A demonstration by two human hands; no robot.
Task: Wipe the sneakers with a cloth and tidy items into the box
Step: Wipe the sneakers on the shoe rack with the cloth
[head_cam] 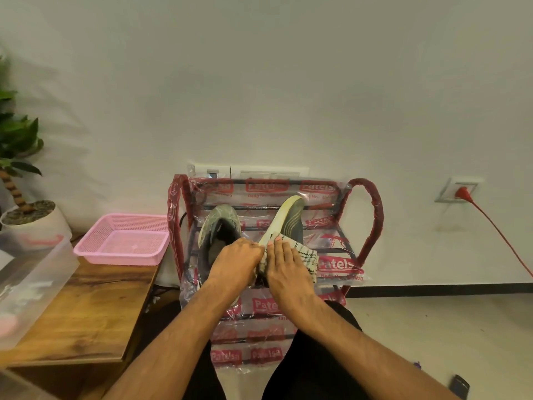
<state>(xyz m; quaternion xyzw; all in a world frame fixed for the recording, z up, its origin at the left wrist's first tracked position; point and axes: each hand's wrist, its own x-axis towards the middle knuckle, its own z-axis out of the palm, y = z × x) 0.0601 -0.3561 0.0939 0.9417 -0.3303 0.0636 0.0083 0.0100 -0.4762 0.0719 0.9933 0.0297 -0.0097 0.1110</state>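
Two dark grey sneakers lie on a plastic-wrapped shoe rack [372, 226]. The left sneaker [219, 226] rests flat. The right sneaker [291, 220] is tipped on its side, its pale sole facing left. My left hand [235, 262] grips the near end of that tipped sneaker. My right hand [284, 264] presses a white cloth with dark stripes [305, 255] against its side, fingers flat over the cloth. The heel end of the shoe is hidden under both hands.
A pink mesh basket [124, 239] stands on a wooden table [86, 307] at the left, beside a clear plastic box [31, 284] and a potted plant [23, 174]. A red cable [501, 235] runs from a wall socket at the right. A dark phone-like object [459, 385] lies on the floor.
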